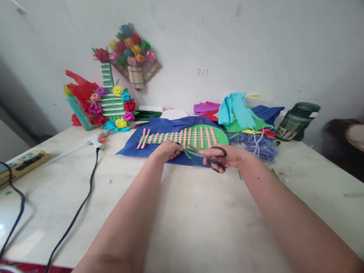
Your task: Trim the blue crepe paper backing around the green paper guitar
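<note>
White and faintly marked, the surface [188, 220] lies under two bare forearms reaching forward from the lower edge; the left one slants up and rightward, the right one comes from the lower right and slants up and leftward; the hands are a little apart, at the near side of a blue sheet [131, 145]; the left hand [170, 151] is curled, fingers drawn together, though I cannot tell what is between its fingertips; the right hand [232, 156] is closed on the scissors [212, 160], fingers at the black handles, blades pointing left; a thin green strip [188, 154] shows by the blades; just beyond, a green guitar-shaped piece [191, 138] with pink bars lies on the sheet; farther back are purple yarn [264, 147] and a dark green bottle [296, 123] on the right, and a flowered guitar [111, 102] on the left.
</note>
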`<control>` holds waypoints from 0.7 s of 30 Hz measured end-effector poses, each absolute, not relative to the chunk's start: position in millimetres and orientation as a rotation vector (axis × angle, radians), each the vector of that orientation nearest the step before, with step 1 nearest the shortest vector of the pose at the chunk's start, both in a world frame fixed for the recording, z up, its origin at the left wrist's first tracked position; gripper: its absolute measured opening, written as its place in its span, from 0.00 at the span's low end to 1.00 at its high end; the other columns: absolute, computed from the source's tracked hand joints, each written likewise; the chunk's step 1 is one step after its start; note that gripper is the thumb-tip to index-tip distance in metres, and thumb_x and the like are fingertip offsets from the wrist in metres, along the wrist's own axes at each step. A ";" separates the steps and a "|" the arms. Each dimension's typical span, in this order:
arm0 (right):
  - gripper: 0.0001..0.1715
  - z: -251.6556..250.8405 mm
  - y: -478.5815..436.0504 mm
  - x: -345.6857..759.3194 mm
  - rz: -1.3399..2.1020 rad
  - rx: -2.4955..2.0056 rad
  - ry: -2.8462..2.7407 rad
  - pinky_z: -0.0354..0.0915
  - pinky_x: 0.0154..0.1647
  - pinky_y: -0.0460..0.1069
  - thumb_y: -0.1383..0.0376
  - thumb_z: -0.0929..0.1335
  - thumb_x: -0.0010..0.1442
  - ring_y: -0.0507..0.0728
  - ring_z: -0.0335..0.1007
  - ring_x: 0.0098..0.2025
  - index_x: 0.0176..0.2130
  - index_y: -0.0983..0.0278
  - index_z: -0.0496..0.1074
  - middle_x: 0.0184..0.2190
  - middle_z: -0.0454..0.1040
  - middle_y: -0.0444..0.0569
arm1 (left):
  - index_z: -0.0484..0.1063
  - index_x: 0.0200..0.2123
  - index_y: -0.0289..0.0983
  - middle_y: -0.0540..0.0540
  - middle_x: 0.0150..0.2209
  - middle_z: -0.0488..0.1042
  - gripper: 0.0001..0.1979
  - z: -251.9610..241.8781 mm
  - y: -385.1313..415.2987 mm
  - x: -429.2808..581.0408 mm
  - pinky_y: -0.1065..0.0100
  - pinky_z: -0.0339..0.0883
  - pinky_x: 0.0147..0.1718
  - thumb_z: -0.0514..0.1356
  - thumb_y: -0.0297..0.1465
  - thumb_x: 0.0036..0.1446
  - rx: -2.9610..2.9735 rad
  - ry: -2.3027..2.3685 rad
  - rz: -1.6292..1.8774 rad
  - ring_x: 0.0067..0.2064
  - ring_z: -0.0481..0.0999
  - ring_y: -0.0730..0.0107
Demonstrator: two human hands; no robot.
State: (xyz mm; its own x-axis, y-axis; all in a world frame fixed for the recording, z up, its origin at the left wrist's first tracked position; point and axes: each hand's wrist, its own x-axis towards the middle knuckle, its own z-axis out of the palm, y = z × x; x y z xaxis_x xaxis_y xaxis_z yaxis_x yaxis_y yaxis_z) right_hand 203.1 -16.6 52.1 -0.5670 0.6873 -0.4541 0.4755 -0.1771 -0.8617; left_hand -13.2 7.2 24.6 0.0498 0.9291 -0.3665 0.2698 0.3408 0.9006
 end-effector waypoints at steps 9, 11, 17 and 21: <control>0.31 47.1 -12.5 200.3 1.833 -1.397 -1.930 0.54 0.10 0.42 0.42 0.69 0.47 0.49 0.63 0.12 0.30 0.69 0.70 0.13 0.68 0.44 | 0.60 0.13 0.35 0.53 0.11 0.57 0.16 20.2 8.6 -15.8 0.74 0.39 0.13 0.63 0.27 0.47 1.265 1.459 0.789 0.13 0.50 0.83; 0.32 43.8 -9.5 198.7 1.825 -1.384 -1.940 0.51 0.09 0.41 0.41 0.68 0.47 0.49 0.65 0.13 0.31 0.69 0.70 0.14 0.68 0.44 | 0.59 0.13 0.35 0.54 0.11 0.56 0.17 20.2 8.6 -15.6 0.74 0.39 0.14 0.63 0.27 0.47 1.257 1.467 0.805 0.13 0.50 0.83; 0.35 40.6 -5.2 189.0 1.811 -1.313 -1.940 0.47 0.07 0.39 0.39 0.68 0.46 0.49 0.67 0.14 0.31 0.70 0.70 0.15 0.69 0.45 | 0.60 0.14 0.35 0.54 0.12 0.57 0.16 20.3 9.1 -15.1 0.74 0.39 0.14 0.62 0.25 0.48 1.241 1.453 0.825 0.13 0.50 0.83; 0.37 36.8 -1.9 185.2 1.780 -1.283 -1.993 0.48 0.07 0.40 0.39 0.67 0.46 0.49 0.67 0.15 0.32 0.71 0.69 0.16 0.70 0.46 | 0.59 0.14 0.35 0.54 0.12 0.56 0.16 20.3 9.7 -15.4 0.74 0.38 0.14 0.61 0.25 0.49 1.237 1.442 0.822 0.13 0.49 0.83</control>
